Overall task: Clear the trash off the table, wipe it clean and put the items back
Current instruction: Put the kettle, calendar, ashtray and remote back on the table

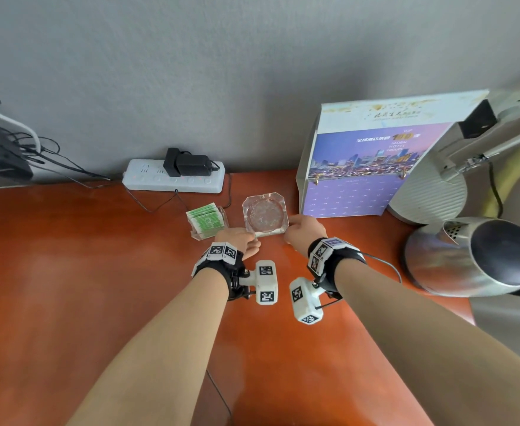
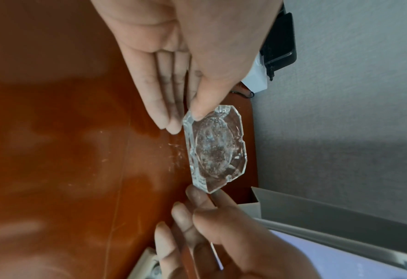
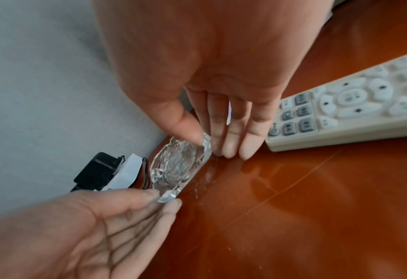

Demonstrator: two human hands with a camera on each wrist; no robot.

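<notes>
While both hands reach toward the back of the orange-brown desk [image 1: 83, 272], a square, clear glass ashtray [image 1: 265, 214] with cut corners sits flat between them, near the grey wall. The left hand [image 1: 240, 242] takes its near left corner, thumb on the top rim and fingers [image 2: 160, 105] stretched down beside the outer wall; the right hand [image 1: 305, 230] takes the near right corner in the same way, thumb over the rim, fingers [image 3: 231, 136] down to the desk surface. Each hand pinches the glass lightly, neither is clenched, and the ashtray looks to be resting on the desk, though whether it is just lifted cannot be told. Its round bowl shows a cloudy grey film. As a judgement, thick moulded glass like this will be heavy for its size, rigid, smooth and slippery at the polished faces, and liable to chip or break if dropped or knocked on the desk. The cut corners and thick rim give the surest hold, thumb above and fingers under or against the side, with the bowl kept level so any residue stays inside. Just beside it on the left stands a clear holder of green packets [image 1: 207, 221]; behind lies a white power strip [image 1: 172, 179], and to the right stand a purple printed box [image 1: 366, 167] and a steel kettle [image 1: 467, 256]. A white remote control [image 3: 341, 105] lies close to the right hand. Fine pale specks dot the desk near the ashtray.
</notes>
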